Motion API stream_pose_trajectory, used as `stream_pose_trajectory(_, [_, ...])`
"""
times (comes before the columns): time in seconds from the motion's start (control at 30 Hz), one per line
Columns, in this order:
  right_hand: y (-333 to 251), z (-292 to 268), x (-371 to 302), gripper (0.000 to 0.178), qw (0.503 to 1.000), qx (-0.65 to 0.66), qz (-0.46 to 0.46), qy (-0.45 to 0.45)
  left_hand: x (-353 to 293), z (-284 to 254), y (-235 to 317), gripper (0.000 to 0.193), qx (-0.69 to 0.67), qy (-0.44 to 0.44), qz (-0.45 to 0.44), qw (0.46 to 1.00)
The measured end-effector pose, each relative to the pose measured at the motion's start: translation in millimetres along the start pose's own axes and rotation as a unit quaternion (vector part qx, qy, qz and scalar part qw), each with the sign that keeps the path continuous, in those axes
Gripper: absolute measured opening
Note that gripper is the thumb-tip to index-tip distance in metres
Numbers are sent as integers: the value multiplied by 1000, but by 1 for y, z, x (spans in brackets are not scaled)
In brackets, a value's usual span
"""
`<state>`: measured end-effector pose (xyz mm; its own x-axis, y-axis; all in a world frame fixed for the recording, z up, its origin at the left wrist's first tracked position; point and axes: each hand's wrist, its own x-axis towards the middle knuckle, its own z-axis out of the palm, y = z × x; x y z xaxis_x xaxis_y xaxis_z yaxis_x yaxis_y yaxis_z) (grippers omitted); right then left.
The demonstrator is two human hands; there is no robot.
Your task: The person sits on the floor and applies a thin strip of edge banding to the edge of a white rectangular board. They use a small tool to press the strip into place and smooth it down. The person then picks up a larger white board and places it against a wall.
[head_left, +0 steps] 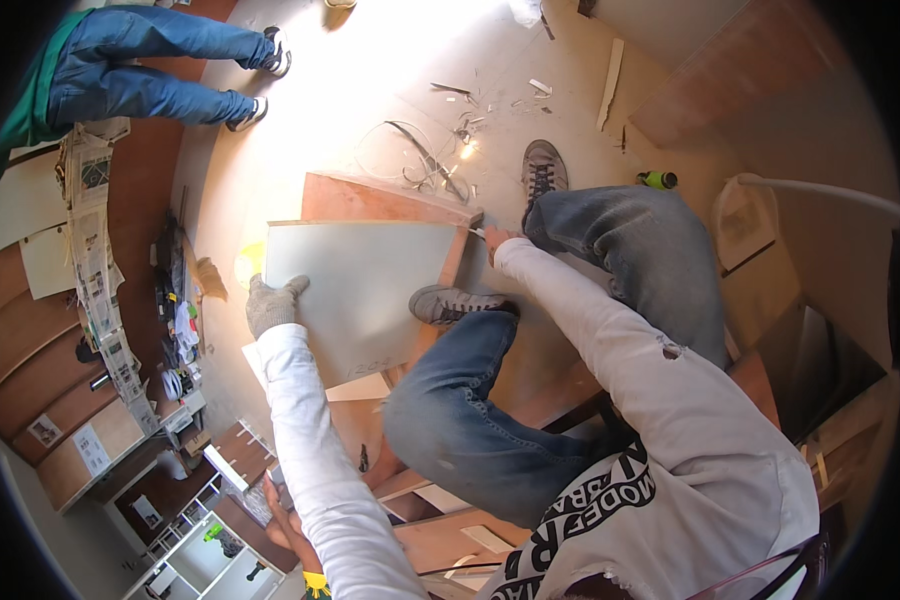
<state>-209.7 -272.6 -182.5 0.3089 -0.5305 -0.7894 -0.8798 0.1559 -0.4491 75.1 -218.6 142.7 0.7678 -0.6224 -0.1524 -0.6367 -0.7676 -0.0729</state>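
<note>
A pale grey-white panel point(355, 290) with thin wooden edges lies flat in front of me, over a reddish-brown board point(370, 195). My left hand point(276, 304), in a grey knitted glove, grips the panel's left edge, thumb on its face. My right hand point(502, 243) is closed near the panel's far right corner, beside the end of the reddish board. A thin, light-coloured piece pokes out from its fingers; its kind is too small to tell. My left shoe point(455, 303) rests on the panel's right edge.
Wood scraps point(540, 88) and a loose coil of cable point(420, 160) litter the floor beyond. A lime-green and black cylinder point(657, 180) lies past my right knee. Someone in jeans point(160, 70) stands at far left; another person's hand point(282, 522) shows near my left forearm.
</note>
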Motion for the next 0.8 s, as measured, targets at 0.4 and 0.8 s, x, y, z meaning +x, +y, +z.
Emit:
stream_pose_trajectory(0.4, [-13,-2,-22,36,997,-32,-62,-27,-4,2,-2,71,25,-1,-22,999])
stream_pose_trajectory(0.8, [-10,1,-11,39,996,-43,-46,-61,-1,3,-2,72,9,-11,-16,1000])
